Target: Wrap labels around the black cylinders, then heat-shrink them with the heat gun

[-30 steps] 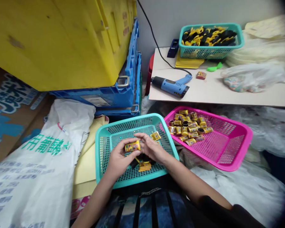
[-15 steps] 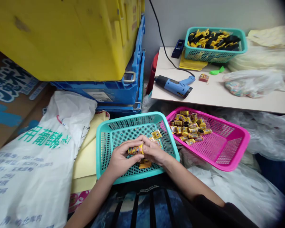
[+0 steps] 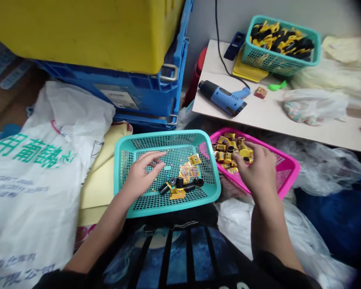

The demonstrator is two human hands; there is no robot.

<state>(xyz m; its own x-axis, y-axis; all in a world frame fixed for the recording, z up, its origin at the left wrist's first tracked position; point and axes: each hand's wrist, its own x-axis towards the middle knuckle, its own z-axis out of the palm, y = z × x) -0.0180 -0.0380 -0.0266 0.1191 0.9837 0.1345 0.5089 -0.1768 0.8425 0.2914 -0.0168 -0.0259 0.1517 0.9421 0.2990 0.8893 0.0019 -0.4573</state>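
My left hand [image 3: 141, 176] hovers open, fingers spread, inside the teal basket [image 3: 165, 136] on my lap. Beside it lie a few black cylinders [image 3: 180, 185] and loose yellow labels [image 3: 191, 168]. My right hand [image 3: 257, 170] reaches into the pink basket [image 3: 289, 168], fingers curled on a yellow wrapped roll [image 3: 244, 153] at the edge of the pile of wrapped rolls [image 3: 225, 146].
A blue heat gun [image 3: 224, 97] with its cord lies on the low white table [image 3: 258, 116], with a second teal basket [image 3: 281, 60] of black and yellow parts behind it. Yellow crate [image 3: 93, 28] on blue crate [image 3: 132, 92] at left; printed white sack [image 3: 27, 168]; plastic bags [image 3: 313, 106].
Both hands held one yellow roll over the teal basket. My right hand has carried it right to the pink basket, and my left hand has let go and opened.
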